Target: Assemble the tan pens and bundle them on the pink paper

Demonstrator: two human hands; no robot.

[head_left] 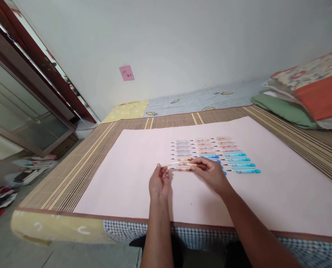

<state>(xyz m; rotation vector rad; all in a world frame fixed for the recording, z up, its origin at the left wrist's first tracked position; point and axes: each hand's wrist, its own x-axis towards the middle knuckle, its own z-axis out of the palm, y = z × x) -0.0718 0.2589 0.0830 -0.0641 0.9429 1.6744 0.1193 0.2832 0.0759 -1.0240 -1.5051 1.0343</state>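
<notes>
Nearest, the left hand pinches the pale tip end of a pen between narrow fingers; the right hand, at three o'clock from it, closes round the pen's other end; the pen lies level between them, just above the pink sheet on the bed; at one o'clock from the hands, rows of pens lie side by side, clear, pink and blue; under the sheet spreads a striped mat; farther off, pillows at two o'clock; a pink note on the wall at eleven.
</notes>
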